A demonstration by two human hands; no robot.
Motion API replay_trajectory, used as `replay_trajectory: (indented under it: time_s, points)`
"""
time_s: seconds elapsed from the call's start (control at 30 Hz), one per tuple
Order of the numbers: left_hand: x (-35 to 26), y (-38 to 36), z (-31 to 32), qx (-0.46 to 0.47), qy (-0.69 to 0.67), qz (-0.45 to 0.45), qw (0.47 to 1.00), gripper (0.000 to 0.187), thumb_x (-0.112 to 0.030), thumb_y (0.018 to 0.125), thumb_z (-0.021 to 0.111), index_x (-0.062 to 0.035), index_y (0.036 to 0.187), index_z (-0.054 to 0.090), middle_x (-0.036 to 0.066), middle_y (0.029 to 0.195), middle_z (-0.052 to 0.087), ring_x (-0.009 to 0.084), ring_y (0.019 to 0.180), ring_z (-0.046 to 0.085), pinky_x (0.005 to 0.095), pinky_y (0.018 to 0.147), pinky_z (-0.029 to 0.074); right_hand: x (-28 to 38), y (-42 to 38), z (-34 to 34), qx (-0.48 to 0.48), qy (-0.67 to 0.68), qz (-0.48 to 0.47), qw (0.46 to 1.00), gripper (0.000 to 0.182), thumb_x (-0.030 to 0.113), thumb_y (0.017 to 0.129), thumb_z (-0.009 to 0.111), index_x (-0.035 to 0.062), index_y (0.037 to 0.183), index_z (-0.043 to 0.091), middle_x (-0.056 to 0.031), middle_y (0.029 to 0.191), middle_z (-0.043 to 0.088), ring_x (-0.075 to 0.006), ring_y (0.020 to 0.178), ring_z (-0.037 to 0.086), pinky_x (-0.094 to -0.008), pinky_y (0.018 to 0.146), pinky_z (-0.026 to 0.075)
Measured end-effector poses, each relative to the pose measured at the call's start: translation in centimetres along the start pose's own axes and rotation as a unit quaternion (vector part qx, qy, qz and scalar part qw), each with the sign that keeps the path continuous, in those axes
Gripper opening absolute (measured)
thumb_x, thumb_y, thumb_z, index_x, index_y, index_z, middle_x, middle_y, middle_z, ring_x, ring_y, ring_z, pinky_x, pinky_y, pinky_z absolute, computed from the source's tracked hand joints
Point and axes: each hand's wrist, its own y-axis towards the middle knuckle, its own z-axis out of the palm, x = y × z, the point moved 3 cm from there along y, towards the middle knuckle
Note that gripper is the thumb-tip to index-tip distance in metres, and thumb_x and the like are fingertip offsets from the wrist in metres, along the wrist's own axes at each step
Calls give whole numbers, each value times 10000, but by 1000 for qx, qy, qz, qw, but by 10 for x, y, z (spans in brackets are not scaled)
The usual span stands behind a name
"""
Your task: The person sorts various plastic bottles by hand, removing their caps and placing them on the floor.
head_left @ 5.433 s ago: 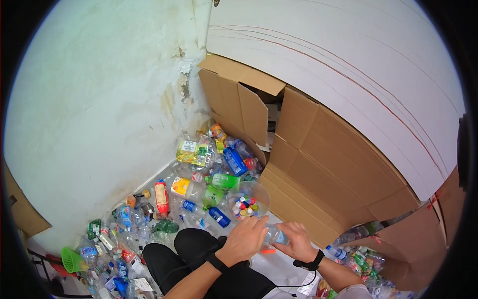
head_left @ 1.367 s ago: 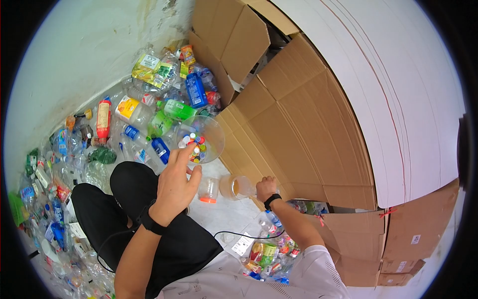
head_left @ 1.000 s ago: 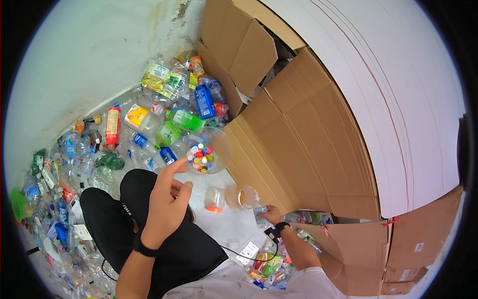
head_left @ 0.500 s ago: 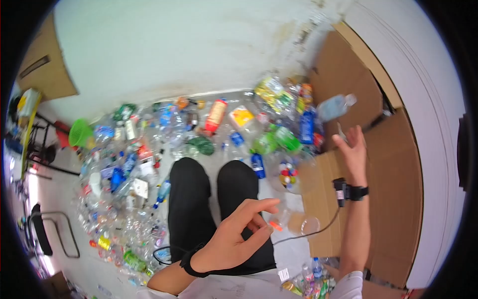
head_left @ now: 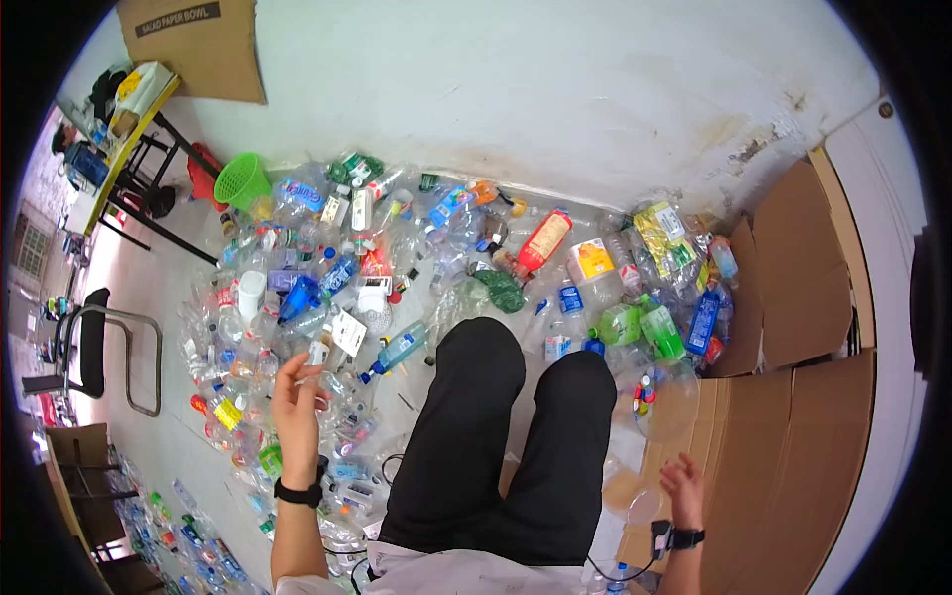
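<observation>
In the head view I count two hands: my left hand (head_left: 296, 407), fingers half-spread and seemingly bare, hovers at the many plastic bottles (head_left: 402, 345); whether it touches one I can't tell. My right hand (head_left: 682, 491), loosely curled around nothing, is beside one clear cup (head_left: 627, 494). One cardboard panel (head_left: 193, 50) reads "SALAD PAPER BOWL". Bare floor (head_left: 188, 461) lies left of the bottles; a cardboard sheet (head_left: 744, 436) bounds the right.

The scene is viewed by 1 head-worn camera, aimed forward and down. The legs (head_left: 451, 436) are seen from above, nearby, at the bottom, flanked by the left hand (head_left: 297, 397) and right hand (head_left: 682, 486); the wall (head_left: 476, 89) is faced farther off, at the top. The corners are blacked out.
</observation>
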Motion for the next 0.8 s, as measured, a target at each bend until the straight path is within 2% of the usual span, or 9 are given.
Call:
replay_trajectory:
  time_s: [0.03, 0.2, 0.27, 0.37, 0.47, 0.53, 0.63, 0.73, 0.8]
  points:
    - [16, 8, -7, -27, 7, -10, 1000, 347, -66, 979, 518, -63, 1323, 564, 77, 1120, 660, 103, 753, 621, 234, 657, 494, -15, -6, -3, 1, 6, 23, 1000, 610, 248, 937, 671, 56, 1458, 420, -107, 1250, 615, -227, 1089, 643, -371, 909, 521]
    - [100, 28, -5, -45, 10, -79, 996, 313, -124, 993, 538, -69, 1297, 583, 64, 1114, 659, 103, 722, 621, 235, 624, 495, -55, -25, -13, -29, -1, 120, 992, 572, 250, 947, 652, 44, 1432, 430, -157, 1227, 633, -273, 1076, 649, -388, 886, 541]
    - [126, 25, 12, -3, 16, -136, 991, 305, -130, 979, 567, -71, 1278, 597, 59, 1076, 655, 110, 688, 626, 239, 585, 492, -64, -28, -18, -36, -6, 136, 990, 557, 250, 947, 648, 46, 1422, 441, -156, 1217, 634, -270, 1067, 651, -387, 876, 544]
    - [141, 18, 34, 7, 28, -173, 984, 305, -106, 951, 594, -59, 1252, 614, 69, 1010, 645, 127, 691, 645, 250, 578, 500, -63, -24, -15, -41, -2, 169, 985, 551, 233, 936, 662, 43, 1409, 453, -144, 1187, 643, -257, 1042, 659, -366, 838, 553]
    - [160, 19, 39, 0, 81, -165, 983, 310, -102, 937, 608, -51, 1243, 616, 67, 991, 641, 139, 691, 647, 263, 599, 514, -62, -16, -16, -43, 1, 191, 981, 549, 209, 924, 674, 39, 1400, 461, -133, 1160, 652, -245, 1018, 665, -343, 811, 558]
    - [169, 22, 38, -7, 88, -173, 981, 322, -102, 921, 620, -41, 1237, 613, 62, 974, 649, 151, 687, 647, 280, 618, 524, -61, -9, -16, -37, -27, 186, 982, 502, 247, 955, 628, 55, 1393, 477, -147, 1183, 650, -250, 1017, 660, -372, 825, 548]
    - [182, 28, 30, -9, 124, -183, 975, 325, -104, 901, 636, -50, 1222, 624, 57, 951, 657, 148, 711, 649, 294, 637, 517, -68, 5, -15, -43, -45, 175, 983, 509, 246, 952, 630, 56, 1398, 474, -143, 1175, 654, -242, 1004, 660, -369, 823, 546]
    - [184, 35, 24, -12, 185, -154, 971, 330, -133, 877, 655, -59, 1198, 640, 75, 940, 676, 176, 736, 656, 323, 664, 516, -69, 12, -8, -46, -50, 197, 978, 553, 198, 914, 680, 40, 1399, 465, -126, 1159, 653, -233, 989, 666, -346, 792, 546]
    - [186, 38, 21, -3, 264, -150, 953, 328, -168, 859, 665, -73, 1173, 657, 95, 948, 692, 226, 772, 666, 358, 705, 522, -73, 15, -5, -40, -74, 202, 976, 540, 215, 927, 657, 51, 1405, 466, -132, 1170, 652, -233, 995, 662, -352, 803, 539]
